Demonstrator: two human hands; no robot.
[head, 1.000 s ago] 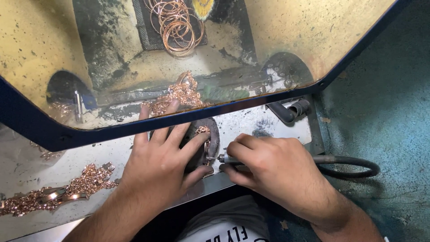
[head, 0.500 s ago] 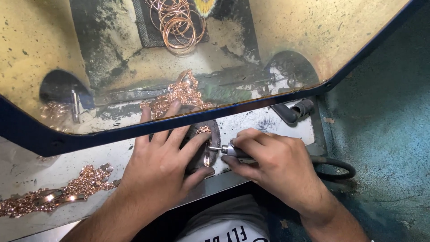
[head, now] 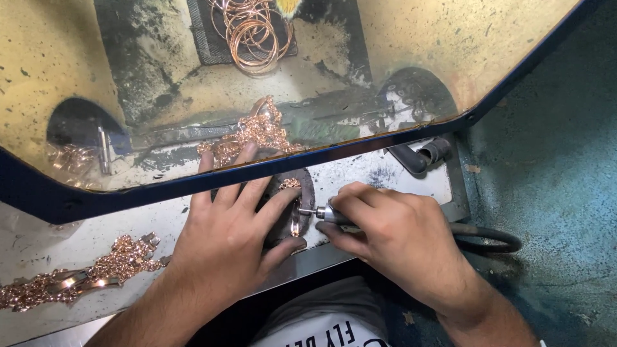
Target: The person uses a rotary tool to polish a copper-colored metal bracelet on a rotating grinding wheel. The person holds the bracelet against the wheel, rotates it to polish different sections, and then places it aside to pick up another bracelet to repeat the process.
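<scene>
While left hand [head: 231, 234] presses ring [head: 295, 222] flat, fingers spread, right hand [head: 392, 234] grips rotary tool [head: 321, 213].

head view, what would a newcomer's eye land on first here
The two bare hands meeting at centre: the left hand pressed flat over a dark round block holding a small rose-gold piece, the right hand gripping a rotary handpiece whose tip meets it. Next, rose-gold chains at lower left and a bangle stack behind the grimy yellow shield up top.
</scene>
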